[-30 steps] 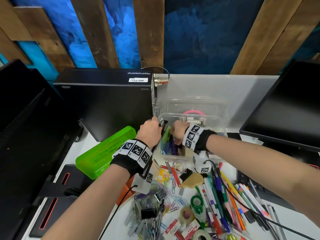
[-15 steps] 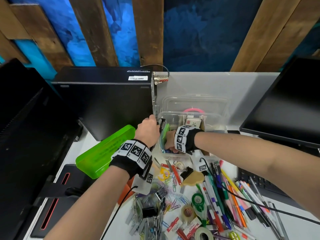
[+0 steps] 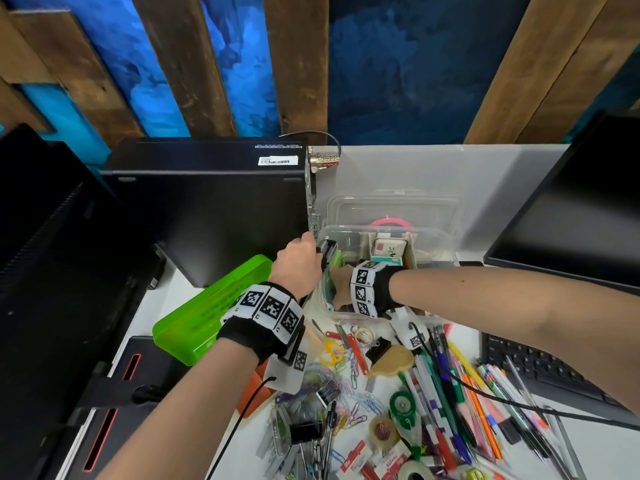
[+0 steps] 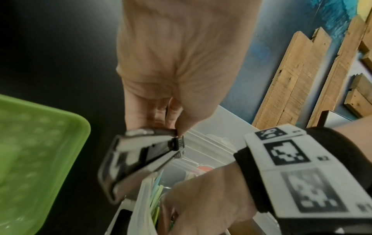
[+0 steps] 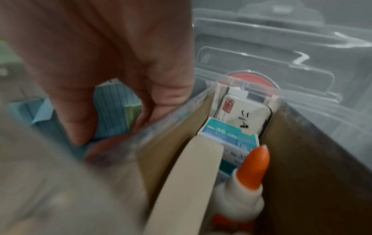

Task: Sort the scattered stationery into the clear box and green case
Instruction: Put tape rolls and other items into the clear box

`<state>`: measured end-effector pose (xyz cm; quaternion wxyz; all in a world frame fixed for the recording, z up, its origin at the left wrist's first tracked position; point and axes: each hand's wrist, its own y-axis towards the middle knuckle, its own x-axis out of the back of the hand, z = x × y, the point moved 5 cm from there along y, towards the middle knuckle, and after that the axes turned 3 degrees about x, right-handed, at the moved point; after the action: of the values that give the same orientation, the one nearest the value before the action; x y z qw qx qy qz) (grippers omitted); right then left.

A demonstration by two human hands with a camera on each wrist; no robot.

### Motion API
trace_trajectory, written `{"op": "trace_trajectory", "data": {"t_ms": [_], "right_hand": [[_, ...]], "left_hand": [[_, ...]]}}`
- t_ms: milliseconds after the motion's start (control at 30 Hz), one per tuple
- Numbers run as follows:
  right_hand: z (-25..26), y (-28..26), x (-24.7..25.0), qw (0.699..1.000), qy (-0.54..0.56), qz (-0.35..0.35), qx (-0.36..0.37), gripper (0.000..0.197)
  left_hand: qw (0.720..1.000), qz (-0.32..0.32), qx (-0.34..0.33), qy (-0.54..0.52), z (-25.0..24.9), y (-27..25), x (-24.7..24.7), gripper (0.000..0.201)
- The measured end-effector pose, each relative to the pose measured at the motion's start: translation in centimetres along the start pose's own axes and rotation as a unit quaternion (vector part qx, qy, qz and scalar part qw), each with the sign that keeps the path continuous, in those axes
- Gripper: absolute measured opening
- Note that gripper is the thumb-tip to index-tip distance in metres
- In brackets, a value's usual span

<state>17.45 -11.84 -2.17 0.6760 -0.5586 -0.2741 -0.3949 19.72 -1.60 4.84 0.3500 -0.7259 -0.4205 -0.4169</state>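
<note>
The clear box (image 3: 433,233) stands open at the back of the desk, and the green case (image 3: 214,306) lies shut to its left. My left hand (image 3: 299,268) grips a black and silver stapler (image 3: 327,249) at the box's left rim; the left wrist view shows the stapler (image 4: 145,157) hanging from my fingertips. My right hand (image 3: 341,285) reaches down into the box's left compartment. In the right wrist view its fingers (image 5: 161,95) and thumb curl round blue and green note pads (image 5: 114,111) in a clear bag.
A cardboard divider holds a staple box (image 5: 227,136), a glue bottle (image 5: 251,171) and a tape roll (image 5: 191,174). Pens (image 3: 450,393), clips and tape rolls cover the near desk. A black computer tower (image 3: 207,209) stands left, with a monitor (image 3: 571,209) and keyboard (image 3: 540,372) right.
My right hand has moved left and sunk deeper into the box's left compartment. The left hand has stayed at the box's left rim with the stapler.
</note>
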Motion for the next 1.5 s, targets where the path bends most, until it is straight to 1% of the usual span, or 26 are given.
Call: {"op": "trace_trajectory", "data": {"t_ms": [200, 333, 433, 533, 667, 700, 767, 833, 933, 1000, 1067, 1100, 1167, 1200, 1267, 1367, 1400, 1500], "right_hand": [[0.4, 0.4, -0.9, 1.000, -0.004, 0.019, 0.011, 0.042], [0.7, 0.5, -1.0, 0.996, -0.035, 0.082, 0.013, 0.028], [0.7, 0.6, -0.8, 0.993, -0.070, 0.089, 0.011, 0.028], [0.5, 0.5, -0.6, 0.992, -0.099, 0.076, 0.015, 0.031], [-0.7, 0.5, 0.2, 0.997, -0.058, 0.035, 0.022, 0.028], [-1.1, 0.5, 0.5, 0.999, -0.033, 0.016, 0.016, 0.029], [-1.5, 0.3, 0.9, 1.000, -0.005, -0.001, 0.007, 0.032], [-1.2, 0.0, 0.9, 1.000, -0.016, 0.013, 0.010, 0.031], [0.1, 0.3, 0.1, 0.994, -0.074, 0.072, 0.025, 0.031], [0.1, 1.1, -0.3, 0.992, -0.094, 0.075, 0.025, 0.037], [0.1, 1.3, -0.3, 0.991, -0.110, 0.067, 0.034, 0.044], [0.4, 0.7, 0.2, 0.991, -0.112, 0.058, 0.036, 0.042], [0.4, -0.6, 1.9, 0.996, -0.084, 0.032, 0.028, 0.028], [-0.2, -0.9, 3.0, 0.998, -0.065, 0.011, 0.012, 0.023], [-2.1, -1.5, 5.6, 0.998, -0.017, -0.054, -0.015, 0.018], [-5.2, -2.9, 8.3, 0.988, 0.052, -0.138, -0.049, 0.020], [-6.0, -3.4, 8.6, 0.984, 0.075, -0.151, -0.057, 0.021], [-7.3, -4.5, 8.0, 0.977, 0.143, -0.153, -0.047, 0.016]], "left_hand": [[1.000, 0.001, -0.003, -0.006, -0.1, 0.1, 0.1, 0.025], [1.000, 0.013, -0.006, -0.004, -0.1, 0.3, -0.3, 0.025], [1.000, 0.016, -0.003, -0.003, -0.2, 0.3, -0.5, 0.025], [1.000, 0.017, -0.001, -0.003, -0.1, 0.3, -0.5, 0.025], [1.000, 0.013, 0.000, -0.003, 0.2, 0.3, -0.4, 0.025], [1.000, 0.013, 0.000, -0.002, 0.2, 0.2, -0.3, 0.025], [1.000, 0.013, 0.001, 0.000, 0.3, 0.2, -0.4, 0.025], [1.000, 0.012, 0.000, -0.003, 0.3, 0.3, -0.4, 0.024], [1.000, 0.014, -0.002, -0.006, 0.3, 0.3, -0.6, 0.024], [1.000, 0.018, 0.000, -0.003, 0.2, 0.4, -0.6, 0.024], [1.000, 0.023, 0.002, 0.000, 0.2, 0.5, -0.7, 0.024], [1.000, 0.025, 0.003, 0.002, 0.2, 0.5, -0.8, 0.025], [1.000, 0.024, 0.006, 0.002, 0.2, 0.6, -0.8, 0.026], [1.000, 0.023, 0.010, -0.003, 0.1, 0.7, -0.9, 0.026], [0.999, 0.024, 0.026, -0.012, -0.3, 1.0, -0.9, 0.028], [0.997, 0.037, 0.060, -0.017, -1.4, 1.8, -1.5, 0.032], [0.997, 0.042, 0.069, -0.011, -1.8, 2.3, -1.8, 0.033], [0.995, 0.056, 0.077, 0.020, -2.9, 3.6, -3.1, 0.033]]}}
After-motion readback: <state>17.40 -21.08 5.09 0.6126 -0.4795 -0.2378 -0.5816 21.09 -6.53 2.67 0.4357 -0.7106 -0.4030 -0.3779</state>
